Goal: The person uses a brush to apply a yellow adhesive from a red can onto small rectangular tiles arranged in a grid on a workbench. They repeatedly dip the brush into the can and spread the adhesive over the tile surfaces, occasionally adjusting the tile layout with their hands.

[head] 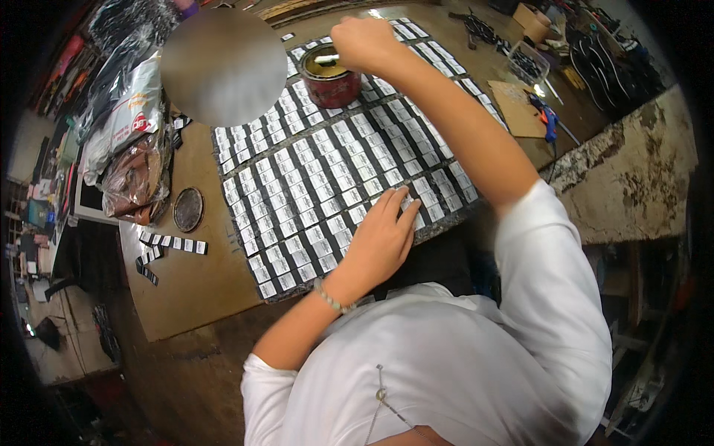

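Observation:
Rows of white labels [295,192] on black strips lie side by side across a dark, speckled board. The labels bear printing. My left hand [385,231] rests palm down on the near right part of the rows, fingers slightly apart and fingertips on the labels. My right hand [365,44] is closed in a fist at the mouth of a red metal can [333,92]. From that fist a small white tool [326,58] sticks out over the can's opening; its type is unclear. Yellowish stuff [328,70] shows inside the can, which stands upright on the labels.
A round can lid [189,209] and a loose label strip [174,243] lie on the brown table [184,295]. Plastic-wrapped goods [134,173] are piled at left. At right are a blue glue gun [549,122], cardboard [516,108] and a clear tub [527,62]. A blurred patch hides the far left.

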`<state>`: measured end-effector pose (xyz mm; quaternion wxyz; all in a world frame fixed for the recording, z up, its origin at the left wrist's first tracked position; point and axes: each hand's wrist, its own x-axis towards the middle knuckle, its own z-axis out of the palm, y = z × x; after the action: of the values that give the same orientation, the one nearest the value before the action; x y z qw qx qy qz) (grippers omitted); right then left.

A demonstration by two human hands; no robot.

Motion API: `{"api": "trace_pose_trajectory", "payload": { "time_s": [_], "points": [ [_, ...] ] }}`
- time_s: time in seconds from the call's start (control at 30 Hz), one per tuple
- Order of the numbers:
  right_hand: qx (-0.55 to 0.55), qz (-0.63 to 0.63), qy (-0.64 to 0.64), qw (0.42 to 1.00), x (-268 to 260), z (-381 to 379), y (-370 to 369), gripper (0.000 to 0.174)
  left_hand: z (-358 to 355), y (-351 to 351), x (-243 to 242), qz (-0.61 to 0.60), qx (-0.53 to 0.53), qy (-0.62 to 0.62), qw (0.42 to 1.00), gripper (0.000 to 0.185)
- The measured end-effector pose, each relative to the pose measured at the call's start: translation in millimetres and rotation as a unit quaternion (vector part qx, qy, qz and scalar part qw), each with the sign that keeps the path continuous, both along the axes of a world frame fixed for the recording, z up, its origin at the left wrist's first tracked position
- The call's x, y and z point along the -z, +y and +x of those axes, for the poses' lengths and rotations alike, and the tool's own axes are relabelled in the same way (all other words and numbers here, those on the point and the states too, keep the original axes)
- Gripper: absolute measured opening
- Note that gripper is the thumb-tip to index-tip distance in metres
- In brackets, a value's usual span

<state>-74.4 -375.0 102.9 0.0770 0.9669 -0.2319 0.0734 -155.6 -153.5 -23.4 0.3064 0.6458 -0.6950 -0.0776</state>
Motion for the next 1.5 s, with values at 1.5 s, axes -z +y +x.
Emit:
{"api": "trace_pose_trajectory", "payload": {
  "time_s": [1.5],
  "points": [
    [0.074,0.051,-0.082,0.993,110,-249,138,0.038,-22,-3,41,0.005,-0.162,-0.137,0.977,0.051]
  ]
}}
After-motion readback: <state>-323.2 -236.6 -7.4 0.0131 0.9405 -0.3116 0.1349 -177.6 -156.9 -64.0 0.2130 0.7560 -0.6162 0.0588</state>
